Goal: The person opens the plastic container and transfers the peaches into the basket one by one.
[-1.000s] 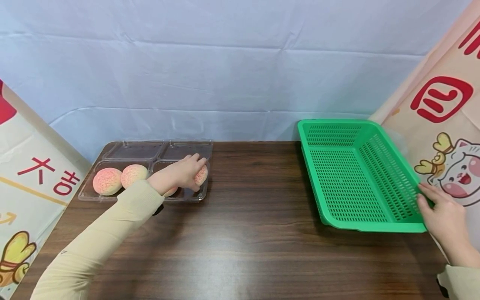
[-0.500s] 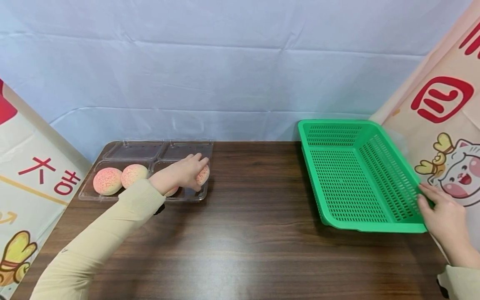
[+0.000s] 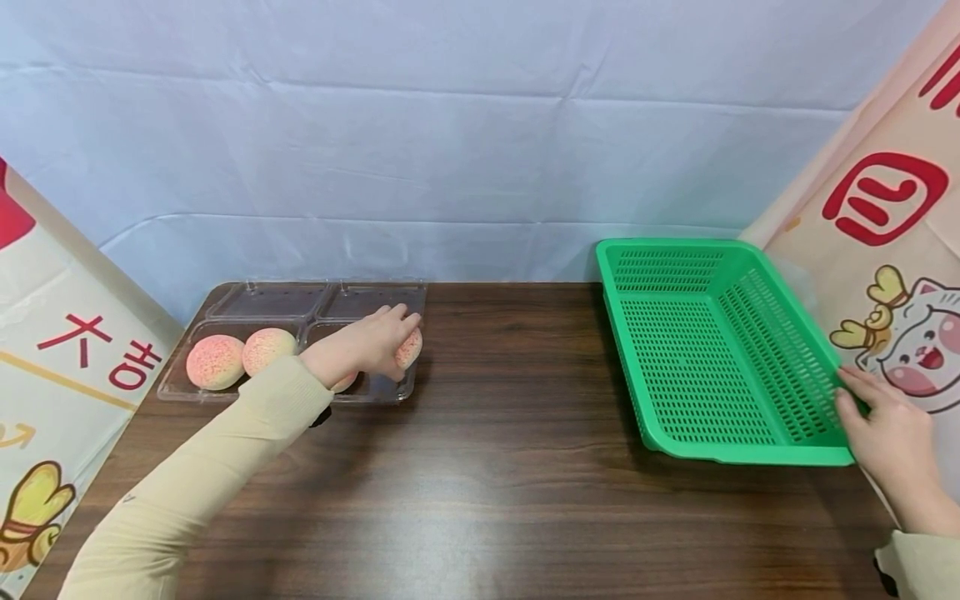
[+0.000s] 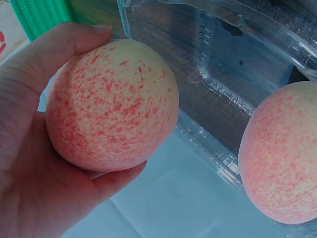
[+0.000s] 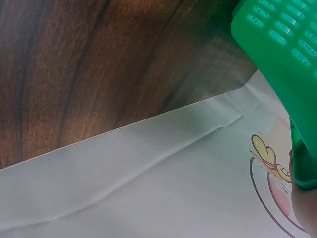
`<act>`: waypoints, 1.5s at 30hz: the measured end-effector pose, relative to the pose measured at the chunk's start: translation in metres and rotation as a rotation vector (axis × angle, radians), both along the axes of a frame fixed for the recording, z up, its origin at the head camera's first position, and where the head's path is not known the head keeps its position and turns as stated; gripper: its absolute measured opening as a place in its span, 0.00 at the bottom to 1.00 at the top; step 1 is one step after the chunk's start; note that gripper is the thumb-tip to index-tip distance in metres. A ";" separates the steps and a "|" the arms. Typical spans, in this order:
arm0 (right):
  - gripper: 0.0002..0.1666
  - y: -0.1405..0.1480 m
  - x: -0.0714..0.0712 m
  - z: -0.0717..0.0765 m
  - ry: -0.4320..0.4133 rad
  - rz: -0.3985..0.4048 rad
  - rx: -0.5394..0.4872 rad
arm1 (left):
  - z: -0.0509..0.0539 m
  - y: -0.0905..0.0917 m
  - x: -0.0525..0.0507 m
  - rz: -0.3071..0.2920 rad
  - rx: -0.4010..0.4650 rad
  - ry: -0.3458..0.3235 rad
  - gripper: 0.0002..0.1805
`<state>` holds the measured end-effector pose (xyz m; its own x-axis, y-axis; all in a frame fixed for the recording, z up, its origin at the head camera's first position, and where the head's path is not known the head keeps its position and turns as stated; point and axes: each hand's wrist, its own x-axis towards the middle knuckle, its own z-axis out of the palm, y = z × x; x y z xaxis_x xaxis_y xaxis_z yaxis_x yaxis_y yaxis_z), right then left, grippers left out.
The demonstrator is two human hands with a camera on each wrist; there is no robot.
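My left hand [image 3: 367, 343] grips a speckled pink and cream peach [image 3: 409, 348] at the right end of a clear plastic fruit box [image 3: 375, 400]. The left wrist view shows the thumb and fingers wrapped round this peach [image 4: 116, 106], with another peach [image 4: 282, 153] sitting in the box beside it. Two more peaches, one pinker [image 3: 215, 363] and one yellower [image 3: 268, 352], lie in the box's left half. My wrist partly hides the peach below it. On the far right, my right hand [image 3: 892, 429] holds the side rim of a green plastic basket [image 3: 750, 454] near its front corner.
The box's clear lid [image 3: 262, 300] lies folded back toward the wall. A brown wood-grain table [image 3: 510, 500] spans the space between box and basket. Pale cloth [image 3: 465, 142] hangs behind, and printed cloths [image 3: 900, 317] close off both sides.
My left hand has shifted slightly right with the peach, which now reaches the box's right edge. The right hand and the basket have stayed in place.
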<state>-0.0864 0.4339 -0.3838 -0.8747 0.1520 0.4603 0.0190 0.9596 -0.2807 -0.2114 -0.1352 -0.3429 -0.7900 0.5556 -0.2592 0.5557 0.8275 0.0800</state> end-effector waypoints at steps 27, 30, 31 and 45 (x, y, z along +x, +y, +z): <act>0.22 0.001 -0.002 -0.001 -0.010 0.000 -0.005 | 0.002 0.009 -0.002 -0.042 0.018 0.016 0.47; 0.22 0.001 -0.002 -0.001 -0.014 0.000 -0.003 | 0.002 0.010 -0.003 -0.046 0.013 0.014 0.47; 0.22 0.001 -0.002 -0.001 -0.011 0.002 -0.004 | 0.002 0.010 -0.003 -0.045 0.009 0.011 0.48; 0.22 0.000 0.000 -0.001 -0.032 -0.009 -0.009 | 0.001 0.016 -0.004 -0.049 0.014 0.005 0.46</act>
<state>-0.0862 0.4340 -0.3848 -0.8873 0.1639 0.4310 0.0365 0.9568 -0.2886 -0.2149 -0.1190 -0.3418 -0.7630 0.5972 -0.2475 0.5959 0.7981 0.0887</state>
